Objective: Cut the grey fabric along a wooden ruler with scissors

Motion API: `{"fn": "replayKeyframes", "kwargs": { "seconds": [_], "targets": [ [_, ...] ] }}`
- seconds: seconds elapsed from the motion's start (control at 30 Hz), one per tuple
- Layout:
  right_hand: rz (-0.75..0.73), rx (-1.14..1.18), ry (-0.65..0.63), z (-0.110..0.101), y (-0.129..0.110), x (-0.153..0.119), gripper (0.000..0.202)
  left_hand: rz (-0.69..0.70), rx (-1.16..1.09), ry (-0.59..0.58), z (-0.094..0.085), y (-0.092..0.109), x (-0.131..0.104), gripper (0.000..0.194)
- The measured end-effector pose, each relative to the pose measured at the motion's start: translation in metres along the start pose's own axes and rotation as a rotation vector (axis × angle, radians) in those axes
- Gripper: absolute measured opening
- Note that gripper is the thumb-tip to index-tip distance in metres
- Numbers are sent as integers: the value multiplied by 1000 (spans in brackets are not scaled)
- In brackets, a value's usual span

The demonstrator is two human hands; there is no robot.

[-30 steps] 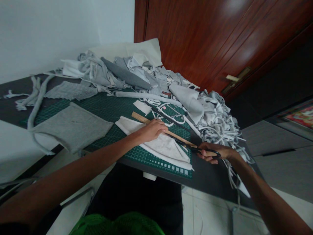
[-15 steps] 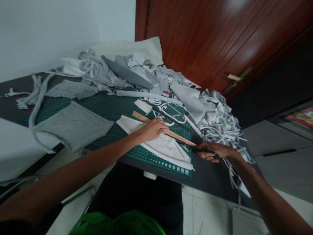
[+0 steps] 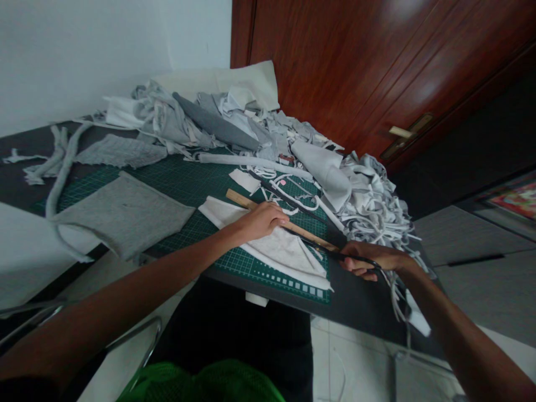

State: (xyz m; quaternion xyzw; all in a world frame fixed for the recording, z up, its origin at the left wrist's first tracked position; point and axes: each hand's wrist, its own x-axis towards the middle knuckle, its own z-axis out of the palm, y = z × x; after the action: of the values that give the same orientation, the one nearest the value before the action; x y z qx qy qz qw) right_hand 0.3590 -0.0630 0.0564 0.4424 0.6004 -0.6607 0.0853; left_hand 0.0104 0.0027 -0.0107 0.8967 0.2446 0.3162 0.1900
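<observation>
My left hand [image 3: 263, 219] is closed over the middle of a wooden ruler [image 3: 239, 199], its fingers pressing it onto a piece of off-white fabric [image 3: 276, 252]. That fabric lies on a green cutting mat [image 3: 234, 261] near the table's front edge. In my right hand [image 3: 371, 258] is a pair of black-handled scissors [image 3: 335, 255], fingers wrapped through the handles. Its blades lie along the near side of the ruler, at the fabric's far edge, pointing toward my left hand. A narrow flap of fabric stands apart beside the blades. The blade tips are partly hidden near my left fingers.
A grey fabric piece [image 3: 129, 215] lies to the left, overhanging the table edge. Beside it runs a long rolled strip [image 3: 67, 173]. Heaps of grey fabric [image 3: 167, 120] and a tangle of cut strips [image 3: 372, 201] line the back and right. A wooden door [image 3: 318, 72] stands behind.
My right hand and the scissors handles have shifted very slightly. The fabric flap by the blades stands a little further apart. My left hand and the ruler stay in place.
</observation>
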Motion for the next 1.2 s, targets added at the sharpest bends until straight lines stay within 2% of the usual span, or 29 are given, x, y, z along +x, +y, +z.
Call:
{"fn": "replayKeyframes", "kwargs": {
  "seconds": [0.37,0.5,0.7,1.0,1.2],
  "targets": [
    [17,-23,-10,2,-28,-1,65,-7,43,-9,-2,2,0,30],
    [-13,-43,-18,2,-32,-2,67,-7,37,4,-1,1,0,30],
    [21,-69,6,2,-37,-2,67,-12,55,-27,-1,-1,0,32],
    [96,-162,69,6,-45,2,67,-41,66,-22,-2,0,2,32],
    [130,-342,177,7,-48,1,60,-43,63,17,1,-3,2,28]
  ]
}}
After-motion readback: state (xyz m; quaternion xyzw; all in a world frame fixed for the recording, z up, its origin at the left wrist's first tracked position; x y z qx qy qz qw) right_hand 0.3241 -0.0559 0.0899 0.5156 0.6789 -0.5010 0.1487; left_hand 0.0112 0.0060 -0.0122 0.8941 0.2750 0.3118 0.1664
